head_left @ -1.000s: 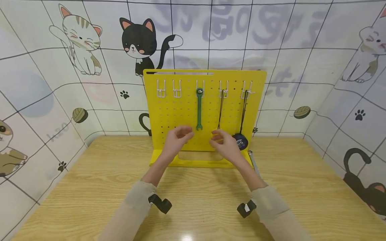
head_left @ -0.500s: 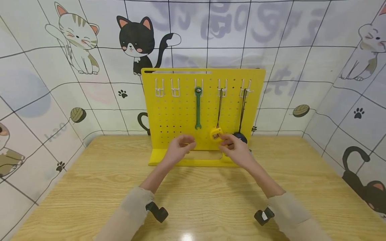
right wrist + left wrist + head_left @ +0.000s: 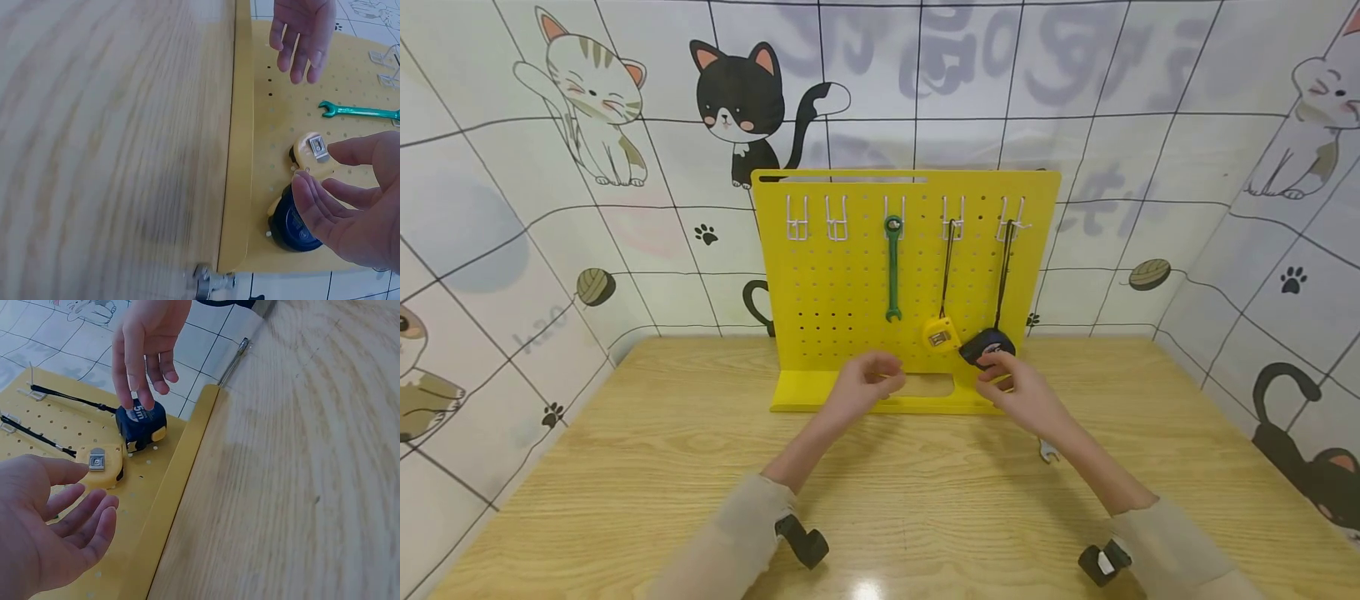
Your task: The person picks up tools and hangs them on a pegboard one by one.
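On the yellow pegboard (image 3: 820,283) hang a green wrench (image 3: 892,271), a yellow tape measure (image 3: 940,335) and a dark blue tape measure (image 3: 987,346), the tapes on black cords. My right hand (image 3: 1021,390) is just in front of the dark blue tape, fingers loosely bent and holding nothing; whether they touch it I cannot tell. Left of it, my left hand (image 3: 867,387) hovers before the board's lower edge, thumb and fingers apart, nothing between them. The left wrist view shows the yellow tape measure (image 3: 100,465) beyond the left fingers.
White wire hooks (image 3: 837,221) line the board's top; the two at left carry nothing. A silver wrench (image 3: 1047,451) lies on the wooden table (image 3: 880,492) at the board's right, partly hidden by my right arm. A cat-patterned wall covering (image 3: 880,92) stands behind.
My right hand has moved right and down, from the yellow tape measure to the dark blue one, uncovering the yellow one. My left hand has shifted down and slightly right.
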{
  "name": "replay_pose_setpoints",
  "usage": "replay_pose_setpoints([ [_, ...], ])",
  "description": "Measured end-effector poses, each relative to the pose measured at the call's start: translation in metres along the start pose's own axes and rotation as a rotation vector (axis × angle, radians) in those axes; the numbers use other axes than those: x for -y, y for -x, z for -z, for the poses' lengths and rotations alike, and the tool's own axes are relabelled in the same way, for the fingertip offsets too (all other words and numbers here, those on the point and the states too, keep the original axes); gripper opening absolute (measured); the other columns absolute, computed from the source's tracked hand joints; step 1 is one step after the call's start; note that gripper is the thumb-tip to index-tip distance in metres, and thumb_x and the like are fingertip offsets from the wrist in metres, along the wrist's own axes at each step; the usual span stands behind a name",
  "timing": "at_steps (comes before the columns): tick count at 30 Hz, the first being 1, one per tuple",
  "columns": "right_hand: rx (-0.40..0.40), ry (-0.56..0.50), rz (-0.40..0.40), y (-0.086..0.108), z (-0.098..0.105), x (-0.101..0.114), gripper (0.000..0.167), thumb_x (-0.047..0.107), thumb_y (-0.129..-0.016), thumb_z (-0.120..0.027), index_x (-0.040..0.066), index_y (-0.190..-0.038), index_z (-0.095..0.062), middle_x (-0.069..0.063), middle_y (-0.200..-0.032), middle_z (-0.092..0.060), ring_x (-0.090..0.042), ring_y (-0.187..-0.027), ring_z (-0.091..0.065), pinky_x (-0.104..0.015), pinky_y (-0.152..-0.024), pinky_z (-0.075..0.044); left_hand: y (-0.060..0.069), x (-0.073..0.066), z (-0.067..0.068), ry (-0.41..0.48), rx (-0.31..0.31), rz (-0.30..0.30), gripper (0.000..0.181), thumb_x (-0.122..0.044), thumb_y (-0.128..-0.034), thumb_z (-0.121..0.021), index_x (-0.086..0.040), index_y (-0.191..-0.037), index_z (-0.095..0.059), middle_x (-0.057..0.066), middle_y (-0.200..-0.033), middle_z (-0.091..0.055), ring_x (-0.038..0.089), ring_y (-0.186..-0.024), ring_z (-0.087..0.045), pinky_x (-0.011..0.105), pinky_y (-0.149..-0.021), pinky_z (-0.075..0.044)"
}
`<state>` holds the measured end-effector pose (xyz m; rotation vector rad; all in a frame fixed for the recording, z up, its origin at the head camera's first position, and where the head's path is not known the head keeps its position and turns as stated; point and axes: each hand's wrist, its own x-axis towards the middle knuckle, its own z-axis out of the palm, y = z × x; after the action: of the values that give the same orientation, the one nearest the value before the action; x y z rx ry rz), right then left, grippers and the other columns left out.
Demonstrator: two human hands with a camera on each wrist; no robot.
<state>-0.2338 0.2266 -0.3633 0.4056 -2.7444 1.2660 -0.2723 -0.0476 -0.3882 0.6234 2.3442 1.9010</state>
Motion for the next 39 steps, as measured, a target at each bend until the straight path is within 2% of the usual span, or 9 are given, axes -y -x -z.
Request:
replay_pose_setpoints([
  [7,-0.017,0.04,-0.015,0.015,0.013,-0.01,0.041,0.013,-0.098,-0.065,-0.006,-0.132,-0.055,-0.017,-0.109,-0.067,-0.029,-0.091,-0.067,-0.032,-0.071,-0.057,-0.001,0.002,-0.011,-0.013,0.031,0.022,0.029,-0.014,-0.0963,-0.07,0.002,-0.12,-0.065,0.012,-0.112,-0.068,0.025,-0.093,-0.067,0.048,-0.085,-0.058],
  [17,0.006,0.072,-0.046,0.037,0.029,-0.029,0.043,0.018,-0.096,-0.069,-0.005,-0.129,-0.056,-0.014,-0.107,-0.067,-0.026,-0.09,-0.067,-0.033,-0.073,-0.056,-0.002,0.003,-0.025,0.027,0.094,0.022,0.033,-0.015,-0.0977,-0.068,0.004,-0.124,-0.063,0.013,-0.115,-0.067,0.033,-0.099,-0.067,0.048,-0.086,-0.058],
  [23,0.051,0.1,-0.074,0.045,0.037,-0.042,0.043,0.018,-0.094,-0.072,-0.009,-0.124,-0.056,-0.013,-0.102,-0.067,-0.026,-0.086,-0.067,-0.033,-0.071,-0.056,-0.005,0.002,-0.036,0.058,0.128,0.032,0.033,-0.014,-0.0981,-0.068,0.005,-0.124,-0.063,0.015,-0.115,-0.067,0.03,-0.098,-0.068,0.049,-0.087,-0.058],
  [29,0.11,0.104,-0.157,0.054,0.039,-0.051,0.044,0.019,-0.092,-0.074,-0.01,-0.12,-0.056,-0.011,-0.098,-0.065,-0.023,-0.086,-0.066,-0.031,-0.065,-0.054,-0.009,0.003,-0.046,0.051,0.146,0.042,0.031,-0.014,-0.0977,-0.068,0.004,-0.122,-0.064,0.012,-0.111,-0.068,0.028,-0.095,-0.069,0.046,-0.086,-0.059],
  [33,0.124,0.132,-0.16,0.059,0.039,-0.056,0.042,0.019,-0.09,-0.076,-0.01,-0.114,-0.058,-0.009,-0.095,-0.065,-0.022,-0.086,-0.064,-0.029,-0.064,-0.053,-0.011,0.004,-0.051,0.062,0.151,0.055,0.031,-0.015,-0.0977,-0.068,0.003,-0.122,-0.065,0.012,-0.112,-0.068,0.029,-0.096,-0.068,0.046,-0.085,-0.059],
  [39,0.132,0.185,-0.191,0.062,0.041,-0.057,0.041,0.023,-0.088,-0.079,-0.008,-0.106,-0.061,-0.007,-0.091,-0.064,-0.019,-0.08,-0.057,-0.027,-0.062,-0.049,-0.016,0.003,-0.059,0.074,0.163,0.068,0.031,-0.014,-0.0967,-0.069,0.003,-0.123,-0.066,0.01,-0.113,-0.068,0.023,-0.094,-0.068,0.045,-0.087,-0.058],
])
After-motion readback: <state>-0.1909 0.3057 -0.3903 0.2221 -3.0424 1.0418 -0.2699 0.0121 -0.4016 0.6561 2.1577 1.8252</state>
